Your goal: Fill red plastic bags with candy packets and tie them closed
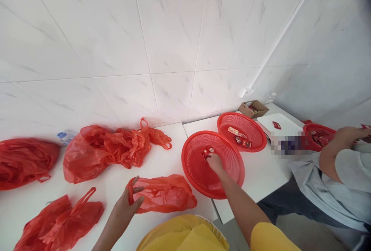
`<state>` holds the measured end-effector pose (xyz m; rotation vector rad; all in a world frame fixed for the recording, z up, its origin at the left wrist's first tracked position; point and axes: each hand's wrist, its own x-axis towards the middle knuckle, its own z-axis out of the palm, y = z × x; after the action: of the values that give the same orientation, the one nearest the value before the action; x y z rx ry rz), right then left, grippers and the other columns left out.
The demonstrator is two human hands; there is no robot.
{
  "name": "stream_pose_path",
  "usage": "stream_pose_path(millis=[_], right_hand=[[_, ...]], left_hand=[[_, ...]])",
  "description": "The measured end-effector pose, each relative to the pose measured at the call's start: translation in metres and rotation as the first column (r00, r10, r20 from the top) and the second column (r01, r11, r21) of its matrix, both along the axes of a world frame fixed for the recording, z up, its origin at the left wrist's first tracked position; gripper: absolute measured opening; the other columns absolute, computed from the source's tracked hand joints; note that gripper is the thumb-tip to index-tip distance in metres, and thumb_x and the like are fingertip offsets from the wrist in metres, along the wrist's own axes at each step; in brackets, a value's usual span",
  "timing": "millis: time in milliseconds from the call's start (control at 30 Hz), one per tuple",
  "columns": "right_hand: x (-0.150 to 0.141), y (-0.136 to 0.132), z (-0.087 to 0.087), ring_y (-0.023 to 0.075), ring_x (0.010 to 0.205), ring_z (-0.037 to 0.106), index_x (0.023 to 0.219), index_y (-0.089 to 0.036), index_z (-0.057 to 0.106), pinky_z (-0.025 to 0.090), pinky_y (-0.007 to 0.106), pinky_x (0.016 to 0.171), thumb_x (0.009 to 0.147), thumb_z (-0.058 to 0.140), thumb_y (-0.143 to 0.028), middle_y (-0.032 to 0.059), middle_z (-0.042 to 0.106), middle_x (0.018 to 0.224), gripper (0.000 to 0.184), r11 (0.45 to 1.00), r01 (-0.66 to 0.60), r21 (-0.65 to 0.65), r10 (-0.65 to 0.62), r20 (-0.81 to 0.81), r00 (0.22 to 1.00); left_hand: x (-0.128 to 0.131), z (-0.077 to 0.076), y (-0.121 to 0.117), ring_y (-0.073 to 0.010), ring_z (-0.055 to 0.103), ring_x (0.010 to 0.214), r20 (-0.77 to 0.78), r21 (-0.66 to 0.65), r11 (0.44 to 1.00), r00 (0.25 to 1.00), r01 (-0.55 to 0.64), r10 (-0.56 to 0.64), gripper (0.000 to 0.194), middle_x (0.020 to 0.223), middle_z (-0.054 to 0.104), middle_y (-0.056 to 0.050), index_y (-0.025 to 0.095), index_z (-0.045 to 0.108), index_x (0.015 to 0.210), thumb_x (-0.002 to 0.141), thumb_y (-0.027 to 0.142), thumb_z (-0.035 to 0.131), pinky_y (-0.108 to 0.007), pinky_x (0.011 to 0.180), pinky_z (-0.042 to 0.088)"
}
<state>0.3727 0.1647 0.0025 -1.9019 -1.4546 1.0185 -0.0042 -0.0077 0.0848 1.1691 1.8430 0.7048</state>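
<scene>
My left hand (pixel 132 197) is at the mouth of a thin red plastic bag (pixel 166 193) lying on the white table. The bag's edge loops round its fingers, which are spread apart and keep the mouth open. Inside the nearer red plastic basket (pixel 191 168), my right hand (pixel 215 162) reaches down with its fingers closed on small red packets (pixel 206 153). A pale round piece shows beside the fingertips. How many packets it grips is hidden by the hand. Behind this basket stands a second red basket (pixel 224 121) with several small snack packets (pixel 238 140) in it.
Filled or crumpled red bags (pixel 87 154) lie at left, with a bottle (pixel 66 137) behind them. A cardboard box (pixel 253 108), a white tray (pixel 272 121) and a clear bottle (pixel 271 97) stand back right. A co-worker (pixel 327 181) works at another red basket (pixel 311 129).
</scene>
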Motion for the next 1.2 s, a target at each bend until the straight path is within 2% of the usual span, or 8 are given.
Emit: stream_pose_path(millis=[167, 367, 533, 700, 800, 900, 1067, 1200], right_hand=[[-0.025, -0.023, 0.025, 0.0189, 0.074, 0.065, 0.087, -0.018, 0.065, 0.051, 0.032, 0.067, 0.075, 0.05, -0.028, 0.0074, 0.07, 0.086, 0.022, 0.991, -0.129, -0.034, 0.107, -0.374, 0.921], [-0.078, -0.06, 0.049, 0.0201, 0.083, 0.065, 0.091, -0.018, 0.067, 0.05, 0.035, 0.079, 0.074, 0.06, -0.024, 0.0057, 0.071, 0.091, 0.019, 0.928, -0.372, -0.004, 0.256, -0.717, 0.648], [-0.127, -0.083, 0.059, 0.0177, 0.079, 0.065, 0.083, -0.02, 0.07, 0.048, 0.029, 0.074, 0.074, 0.049, -0.013, 0.0021, 0.073, 0.085, 0.023, 0.798, -0.6, 0.063, 0.557, -0.46, 0.692], [-0.164, -0.09, 0.054, 0.0188, 0.089, 0.068, 0.091, -0.021, 0.073, 0.049, 0.029, 0.08, 0.078, 0.046, -0.011, 0.0037, 0.076, 0.097, 0.032, 0.741, -0.665, 0.089, 0.666, -0.214, 0.714], [-0.17, -0.087, 0.052, 0.0209, 0.1, 0.066, 0.098, -0.024, 0.072, 0.047, 0.031, 0.087, 0.075, 0.052, -0.009, 0.0043, 0.073, 0.109, 0.034, 0.752, -0.641, 0.156, 0.657, -0.086, 0.749], [-0.158, -0.08, 0.052, 0.019, 0.098, 0.065, 0.102, -0.024, 0.07, 0.048, 0.03, 0.087, 0.08, 0.052, -0.013, 0.0047, 0.071, 0.109, 0.03, 0.792, -0.562, 0.238, 0.594, -0.087, 0.8], [-0.108, -0.055, 0.045, 0.0171, 0.092, 0.063, 0.092, -0.023, 0.067, 0.047, 0.03, 0.085, 0.085, 0.047, -0.018, 0.0047, 0.068, 0.099, 0.022, 0.92, -0.247, 0.303, 0.276, -0.055, 0.96], [-0.055, -0.025, 0.032, 0.023, 0.105, 0.059, 0.098, -0.021, 0.067, 0.042, 0.035, 0.094, 0.081, 0.049, -0.021, 0.0112, 0.062, 0.114, 0.025, 0.972, -0.073, 0.223, 0.059, 0.067, 0.996]], left_hand=[[0.012, 0.011, 0.007, -0.0198, 0.062, 0.087, 0.072, 0.049, 0.995, 0.994, -0.088, 0.084, 0.075, 0.119, 0.066, -0.01, 0.023, 0.031, 0.146, 0.079, 0.045, 0.056, -0.032, 0.072, 0.049], [0.017, 0.016, 0.015, -0.0128, 0.055, 0.068, 0.112, 0.064, 0.997, 0.993, -0.048, 0.041, 0.076, 0.103, 0.064, -0.005, 0.018, 0.03, 0.146, 0.075, 0.029, 0.056, -0.028, 0.066, 0.047], [0.015, 0.013, 0.014, -0.0125, 0.053, 0.07, 0.105, 0.087, 0.995, 0.994, -0.041, 0.032, 0.06, 0.096, 0.062, -0.003, 0.017, 0.047, 0.131, 0.072, 0.025, 0.054, -0.026, 0.066, 0.044], [0.015, 0.006, 0.013, -0.0112, 0.044, 0.059, 0.113, 0.115, 0.993, 0.993, -0.029, 0.016, 0.077, 0.074, 0.052, 0.006, 0.016, 0.032, 0.144, 0.071, 0.026, 0.053, -0.026, 0.063, 0.041], [0.013, 0.0, 0.013, -0.0118, 0.045, 0.06, 0.077, 0.123, 0.992, 0.997, -0.029, 0.02, 0.076, 0.074, 0.052, 0.006, 0.017, 0.033, 0.145, 0.073, 0.031, 0.053, -0.026, 0.063, 0.041], [0.01, -0.004, 0.013, -0.0124, 0.047, 0.058, 0.044, 0.132, 0.991, 0.999, -0.026, 0.02, 0.072, 0.074, 0.055, 0.005, 0.018, 0.038, 0.141, 0.073, 0.035, 0.054, -0.027, 0.061, 0.042], [0.009, -0.006, 0.016, -0.0142, 0.053, 0.06, 0.04, 0.147, 0.989, 0.999, -0.033, 0.027, 0.071, 0.076, 0.06, 0.002, 0.018, 0.046, 0.134, 0.068, 0.038, 0.061, -0.029, 0.06, 0.044], [0.012, -0.003, 0.017, -0.0144, 0.052, 0.059, 0.034, 0.125, 0.992, 0.999, -0.018, 0.014, 0.069, 0.076, 0.06, 0.002, 0.018, 0.045, 0.135, 0.07, 0.036, 0.058, -0.029, 0.06, 0.044]])
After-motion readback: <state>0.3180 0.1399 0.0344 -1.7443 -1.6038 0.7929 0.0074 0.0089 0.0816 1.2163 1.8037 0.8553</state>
